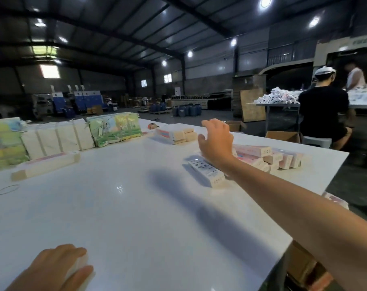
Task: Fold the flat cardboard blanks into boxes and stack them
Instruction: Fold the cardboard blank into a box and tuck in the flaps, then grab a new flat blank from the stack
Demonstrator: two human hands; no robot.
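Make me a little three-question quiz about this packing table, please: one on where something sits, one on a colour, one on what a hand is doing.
1. Where does the pile of folded boxes lie on the white table?
A. At its right edge
B. At its near left corner
C. Under it

2. What colour are the barrels on the floor far behind?
A. Red
B. Blue
C. Yellow

3. What is the right hand doing?
A. Gripping a barrel
B. Pressing flat on the table
C. Reaching out with spread fingers, holding nothing

Answers:
1 A, the pile lies by the right edge, beyond the outstretched arm.
2 B, the cluster of barrels shows blue.
3 C, the fingers are spread above the boxes, while the left hand grips a pale box at the near edge.
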